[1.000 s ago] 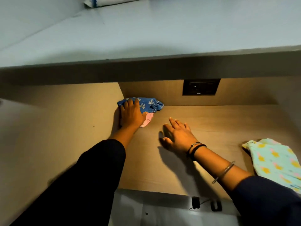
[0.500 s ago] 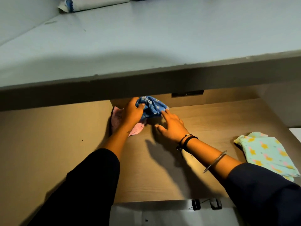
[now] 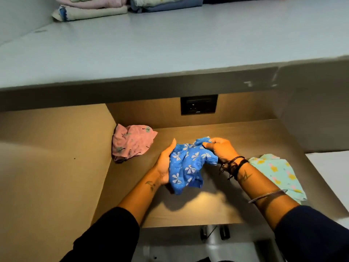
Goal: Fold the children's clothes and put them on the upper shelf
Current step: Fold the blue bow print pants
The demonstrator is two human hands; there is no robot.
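A dark socket plate [image 3: 199, 104] sits in the brown back wall [image 3: 151, 112] of the lower compartment, under the grey ledge — its face dim. Below the wooden surface's [image 3: 188, 210] front edge, two black clips [image 3: 213, 232] flank a pale post.

No readable text, label, brand or number appears anywhere; a small mark on the black wall socket [image 3: 198, 104] is too blurred to make out.

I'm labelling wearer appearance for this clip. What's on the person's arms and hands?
Both arms wear dark long sleeves pushed up the forearms. The left hand is bare, with a small dark tattoo by the wrist. The right hand has black cords at the wrist, a zigzag tattoo below them, and a thin metal bangle further up.
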